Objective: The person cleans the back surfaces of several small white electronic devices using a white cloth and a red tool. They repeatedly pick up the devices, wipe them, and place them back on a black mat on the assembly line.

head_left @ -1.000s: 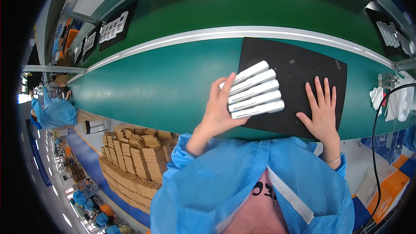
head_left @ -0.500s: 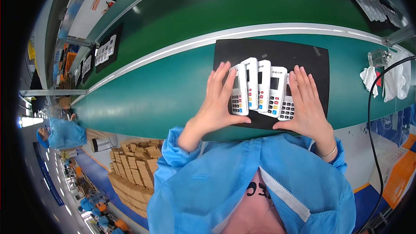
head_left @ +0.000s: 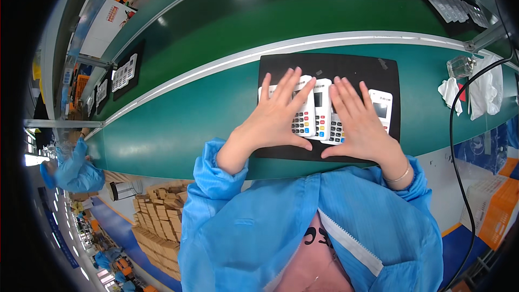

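Note:
Several white card payment terminals with small dark screens and coloured keys lie face up on a black mat [head_left: 286,60]. My left hand [head_left: 275,116] is spread flat over the terminals at the left and hides parts of them. Between my hands one terminal [head_left: 323,109] shows almost whole, slightly overlapping its neighbour. My right hand [head_left: 359,121] lies over the terminals further right, fingers apart and stretched out. Past its fingertips, the rightmost terminal [head_left: 381,107] shows its screen and top edge. Neither hand is closed round anything.
A conveyor with a green belt [head_left: 303,13] runs beyond the pale rail; black mats with devices ride on it. At right are a glass jar [head_left: 460,67], white tissue [head_left: 450,93], a plastic bag [head_left: 487,93] and a black cable [head_left: 453,146]. Cartons [head_left: 157,227] are stacked at lower left.
The terminals are spread wider: some now lie under my left hand, and one shows to the right of my right hand. Both hands have shifted over the row and stay open.

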Demonstrator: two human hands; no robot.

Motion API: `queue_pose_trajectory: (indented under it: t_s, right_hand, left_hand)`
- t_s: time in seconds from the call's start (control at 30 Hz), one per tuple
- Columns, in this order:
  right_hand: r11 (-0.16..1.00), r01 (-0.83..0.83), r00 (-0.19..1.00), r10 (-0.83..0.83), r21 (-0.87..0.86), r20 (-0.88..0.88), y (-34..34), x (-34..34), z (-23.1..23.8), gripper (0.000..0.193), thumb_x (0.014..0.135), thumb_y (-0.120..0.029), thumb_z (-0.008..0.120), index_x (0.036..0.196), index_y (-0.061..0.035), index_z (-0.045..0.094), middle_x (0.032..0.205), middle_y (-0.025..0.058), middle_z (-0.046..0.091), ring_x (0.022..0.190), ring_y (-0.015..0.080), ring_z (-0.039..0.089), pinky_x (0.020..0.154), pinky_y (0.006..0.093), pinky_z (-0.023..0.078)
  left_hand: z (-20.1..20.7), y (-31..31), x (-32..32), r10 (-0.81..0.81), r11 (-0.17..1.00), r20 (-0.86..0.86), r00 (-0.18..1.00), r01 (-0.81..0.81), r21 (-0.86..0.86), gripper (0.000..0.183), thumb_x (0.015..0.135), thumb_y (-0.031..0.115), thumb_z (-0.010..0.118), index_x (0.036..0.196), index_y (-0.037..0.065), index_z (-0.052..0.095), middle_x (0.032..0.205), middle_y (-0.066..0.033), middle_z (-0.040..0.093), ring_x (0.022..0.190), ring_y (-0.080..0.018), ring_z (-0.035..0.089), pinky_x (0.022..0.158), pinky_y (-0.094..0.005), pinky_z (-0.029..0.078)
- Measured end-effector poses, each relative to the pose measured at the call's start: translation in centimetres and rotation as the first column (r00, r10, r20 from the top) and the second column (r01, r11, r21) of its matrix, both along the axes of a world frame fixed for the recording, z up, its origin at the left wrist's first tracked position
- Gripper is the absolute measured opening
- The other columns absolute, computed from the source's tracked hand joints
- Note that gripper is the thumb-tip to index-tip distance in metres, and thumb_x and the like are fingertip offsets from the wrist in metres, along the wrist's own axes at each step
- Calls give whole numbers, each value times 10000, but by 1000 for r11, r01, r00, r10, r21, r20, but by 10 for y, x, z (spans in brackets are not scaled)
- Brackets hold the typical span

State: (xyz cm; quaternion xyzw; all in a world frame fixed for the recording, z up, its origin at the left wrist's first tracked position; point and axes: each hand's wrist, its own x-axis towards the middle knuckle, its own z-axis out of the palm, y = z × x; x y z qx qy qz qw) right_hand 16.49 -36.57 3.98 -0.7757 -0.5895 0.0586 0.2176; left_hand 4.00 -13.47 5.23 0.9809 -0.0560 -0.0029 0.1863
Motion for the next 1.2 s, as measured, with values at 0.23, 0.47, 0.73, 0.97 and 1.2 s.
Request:
queue_pose_trajectory:
  t_s: [0.23, 0.47, 0.73, 0.97, 1.2]
  right_hand:
    - [984, 84, 994, -71, -156, 87, -10, 6, 15, 1289, 574, -422, 949, 1622, -73, 285, 1507, 265, 434, 1433, 410, 397, 1226, 632, 196]
    - [970, 144, 987, -127, -197, 95, -28, 7, 34, 1219, 630, -453, 922, 1627, -119, 305, 1577, 236, 393, 1485, 407, 355, 1234, 634, 162]
    - [755, 636, 733, -656, 160, 181, -140, 27, -29, 300, 985, -3, 586, 1266, -25, 690, 1333, 149, 647, 1217, 299, 622, 1104, 450, 435]
    - [797, 583, 812, -579, 156, -75, -122, -9, -43, 369, 978, 63, 554, 1320, 2, 677, 1365, 176, 622, 1212, 311, 622, 998, 375, 506]
    - [948, 261, 961, -274, -182, -48, -132, -17, -21, 1205, 844, -668, 700, 1616, 67, 138, 1667, 330, 182, 1558, 491, 166, 1256, 574, 141]
  left_hand:
    - [10, 3, 3, -67, 994, -28, 997, 70, 88, 1351, 500, 473, 989, 1634, 186, 314, 1550, -231, 367, 1451, -406, 376, 1198, -623, 225]
    - [9, 1, -8, 19, 998, -29, 999, -17, 56, 1242, 587, 431, 966, 1624, 167, 336, 1607, -225, 326, 1508, -418, 298, 1229, -618, 175]
    - [-61, 22, -118, 810, 393, -41, 585, -594, -702, 538, 1020, 159, 584, 1529, 41, 456, 1301, -130, 678, 1204, -235, 585, 1100, -399, 406]
    - [-58, -5, -101, 646, 603, 112, 755, -415, -681, 542, 1047, 265, 522, 1517, 7, 446, 1365, -155, 646, 1152, -283, 585, 1077, -424, 408]
    - [-39, 35, -117, 644, 759, 353, 678, -509, -407, 410, 972, 277, 648, 1309, 44, 658, 1220, -141, 676, 1141, -334, 585, 1021, -440, 422]
